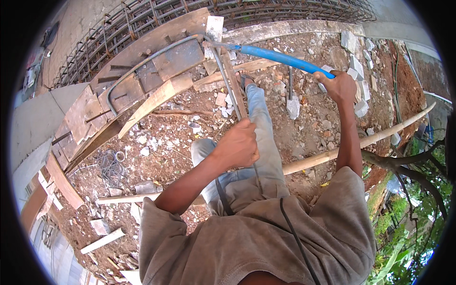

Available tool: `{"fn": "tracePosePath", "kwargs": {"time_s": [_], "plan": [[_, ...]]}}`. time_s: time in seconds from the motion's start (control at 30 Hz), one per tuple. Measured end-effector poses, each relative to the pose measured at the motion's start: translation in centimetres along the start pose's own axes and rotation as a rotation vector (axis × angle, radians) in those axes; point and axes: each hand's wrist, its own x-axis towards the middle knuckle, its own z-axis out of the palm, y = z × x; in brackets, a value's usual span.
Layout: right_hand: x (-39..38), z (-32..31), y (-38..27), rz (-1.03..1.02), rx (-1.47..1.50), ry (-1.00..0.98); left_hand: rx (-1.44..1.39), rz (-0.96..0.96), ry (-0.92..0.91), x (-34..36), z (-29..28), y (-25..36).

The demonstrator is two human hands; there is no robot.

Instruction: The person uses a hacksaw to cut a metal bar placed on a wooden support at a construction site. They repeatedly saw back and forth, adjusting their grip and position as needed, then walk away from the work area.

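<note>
Right grip (pixel 338 86) is wrapped round the blue curved pipe handle (pixel 285 59), metal tip (pixel 222 46) up by the bend in the long grey metal rod (pixel 161 52). Left grip (pixel 236 145)'s clenched on that rod, which lies partly over the brown plank bench (pixel 80 113).

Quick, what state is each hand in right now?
Left hand: closed, holding the metal rod.
Right hand: closed, holding the blue handle near its end.

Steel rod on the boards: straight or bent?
Bent: the steel rod runs along the boards, then turns sharply near its left end.
</note>
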Motion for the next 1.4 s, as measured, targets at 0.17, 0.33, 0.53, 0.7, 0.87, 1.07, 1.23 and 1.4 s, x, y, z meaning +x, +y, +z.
{"fn": "tracePosePath", "kwargs": {"time_s": [0.17, 0.33, 0.53, 0.7, 0.87, 1.07, 1.23, 1.4], "plan": [[-1.8, 0.7, -0.2, 0.038, 0.029, 0.015, 0.015, 0.011, 0.001, -1.0, -0.4, -0.2], [-2.2, 1.4, -0.2, 0.052, 0.016, -0.002, 0.026, -0.016, -0.048, -1.2, -1.0, 0.0], [-1.0, 1.0, 0.2, -0.002, -0.047, 0.026, 0.116, -0.151, -0.075, -0.2, -0.7, 1.7], [-1.5, 1.2, 0.1, -0.007, -0.045, 0.074, 0.136, -0.126, 0.099, -1.0, -0.3, 2.3], [-3.1, 1.2, 0.0, -0.004, -0.017, 0.123, 0.048, -0.132, 0.023, -1.9, 0.0, 1.6], [-4.9, 1.0, -0.6, 0.049, -0.006, 0.099, 0.036, -0.081, -0.005, -2.9, -1.1, 1.6], [-4.4, -0.2, -0.6, 0.014, -0.026, 0.057, 0.125, -0.122, -0.048, -2.2, -1.2, 2.1], [-2.9, -2.3, -0.2, -0.044, -0.062, 0.017, 0.096, -0.250, -0.002, -1.4, -0.7, 3.5]]}}
